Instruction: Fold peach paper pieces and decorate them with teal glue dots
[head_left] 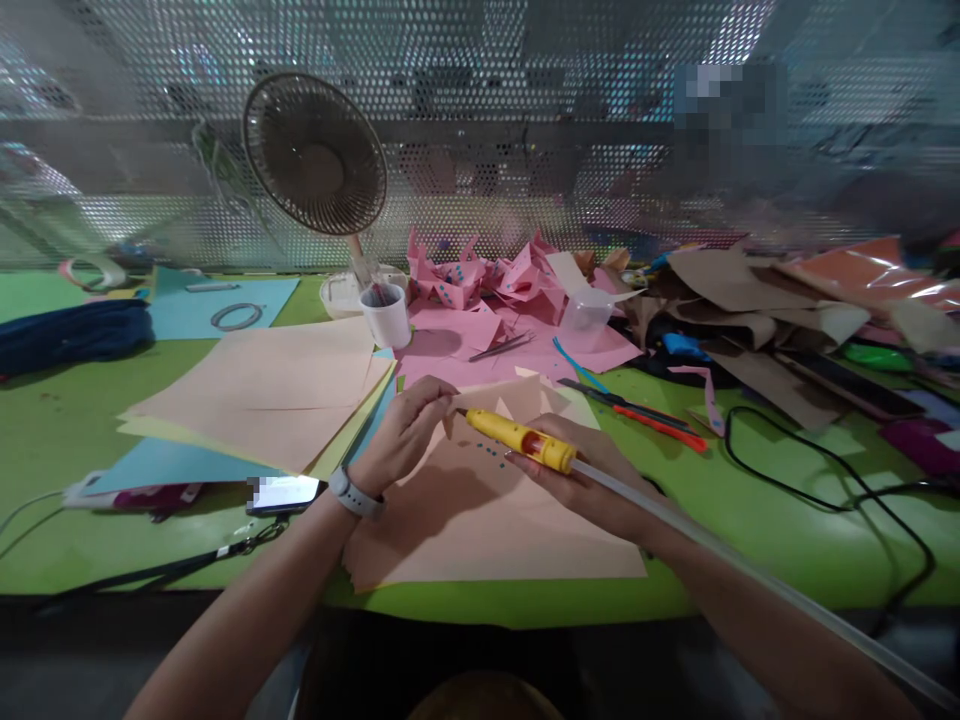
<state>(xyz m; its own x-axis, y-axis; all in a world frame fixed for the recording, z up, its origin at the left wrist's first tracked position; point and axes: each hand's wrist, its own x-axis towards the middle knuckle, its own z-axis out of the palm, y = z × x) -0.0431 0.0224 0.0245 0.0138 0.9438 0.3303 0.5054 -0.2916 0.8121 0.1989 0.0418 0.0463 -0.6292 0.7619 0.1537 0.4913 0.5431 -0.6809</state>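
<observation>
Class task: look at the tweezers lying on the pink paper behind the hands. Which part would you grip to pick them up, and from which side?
Probably grip the tweezers mid-length, from above, pinching across the two thin arms. They lie flat on the pink paper, so nothing can get underneath, and the space directly around them looks free of other things.

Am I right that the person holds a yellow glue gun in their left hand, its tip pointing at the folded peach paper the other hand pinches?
Not quite. The head view shows the yellow glue gun in the right hand, not the left. The left hand is the one pinching the folded peach paper, and the tip does point at it.
</observation>
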